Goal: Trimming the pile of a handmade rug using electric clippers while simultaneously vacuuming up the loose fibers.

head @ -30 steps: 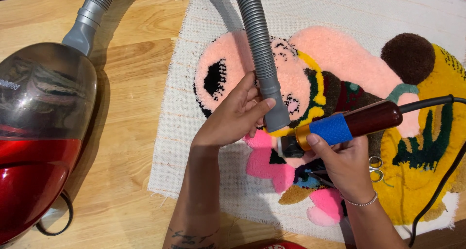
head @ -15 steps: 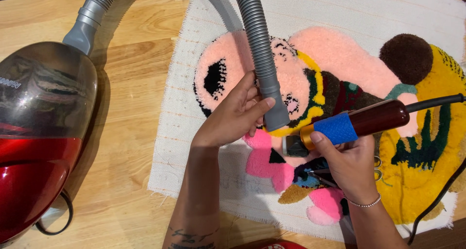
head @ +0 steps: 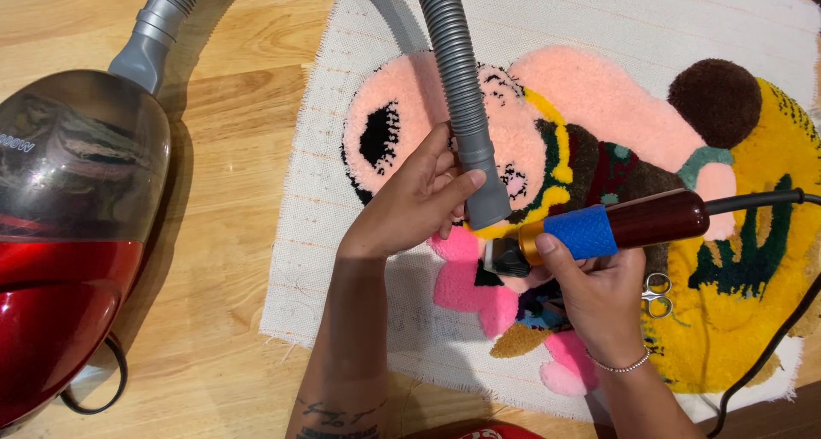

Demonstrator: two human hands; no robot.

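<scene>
My left hand (head: 419, 201) grips the end of a grey ribbed vacuum hose (head: 462, 97), whose nozzle rests on a colourful tufted rug (head: 599, 106) with pink, yellow, brown and green pile. Just right of the nozzle, my right hand (head: 594, 289) holds an electric clipper (head: 611, 229) with a dark red body and blue grip band. Its black head touches the pink pile. The clipper's black cord (head: 770, 198) runs off to the right.
A red canister vacuum cleaner (head: 73, 234) with a clear dust bin lies on the wooden table (head: 222, 148) at left. Small silver scissors (head: 657, 294) lie on the rug beside my right hand. White backing cloth (head: 599, 11) surrounds the pile.
My right hand has shifted the clipper slightly down and right across the pile. My left hand and the hose have stayed almost still.
</scene>
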